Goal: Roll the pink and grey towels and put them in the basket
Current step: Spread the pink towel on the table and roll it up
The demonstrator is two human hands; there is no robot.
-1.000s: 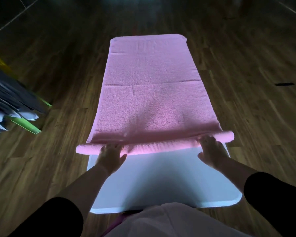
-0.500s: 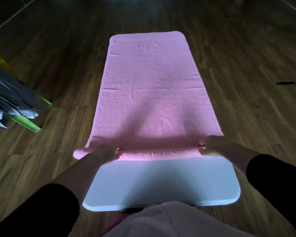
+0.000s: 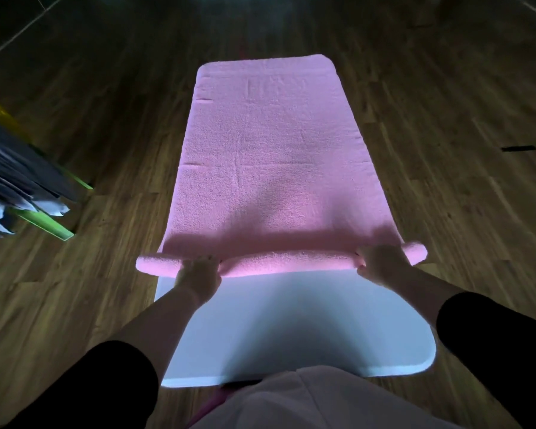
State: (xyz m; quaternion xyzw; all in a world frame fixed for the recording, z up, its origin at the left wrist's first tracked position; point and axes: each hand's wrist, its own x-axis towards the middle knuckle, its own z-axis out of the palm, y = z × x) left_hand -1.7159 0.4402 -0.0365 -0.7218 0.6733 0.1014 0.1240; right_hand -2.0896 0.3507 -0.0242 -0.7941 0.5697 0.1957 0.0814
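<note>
At the near end of the pink towel, both hands held the roll. The left hand lay over it near its left end, fingers curved across the top. The right hand clasped it near the right end, thumb on the near side. Beyond the roll the towel lay flat along a white board, with wooden floor around it. Far left, grey towels lay across a green-edged basket. A small dark object lay on the floor at the right.
</note>
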